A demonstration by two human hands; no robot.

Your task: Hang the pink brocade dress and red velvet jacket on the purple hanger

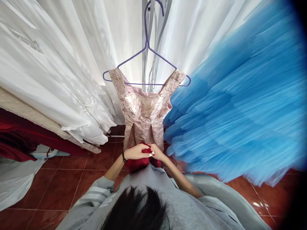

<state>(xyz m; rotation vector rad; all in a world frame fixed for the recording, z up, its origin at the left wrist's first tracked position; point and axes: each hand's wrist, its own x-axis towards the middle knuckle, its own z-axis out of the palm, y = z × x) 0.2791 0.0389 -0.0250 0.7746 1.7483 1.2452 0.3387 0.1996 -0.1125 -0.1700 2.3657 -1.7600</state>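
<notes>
Red fabric [137, 164] lies bunched over my lap, and a fold of it rises between my hands. My left hand [136, 152], with a dark band on the wrist, is closed on this fabric. My right hand [157, 153] meets it from the other side, its fingers closed on the same piece. Small white, pearl-like beads [153, 150] show at the fingertips. Any finer item in the fingers is too small to make out. Just beyond my hands hangs a pink floral dress [145, 107] on a purple hanger [146, 44].
White garments [59, 70] hang at the left, with dark red cloth [14, 134] below them. A large blue tulle skirt [240, 105] fills the right side. I sit on a pale grey chair [223, 195] over a red tiled floor [62, 185].
</notes>
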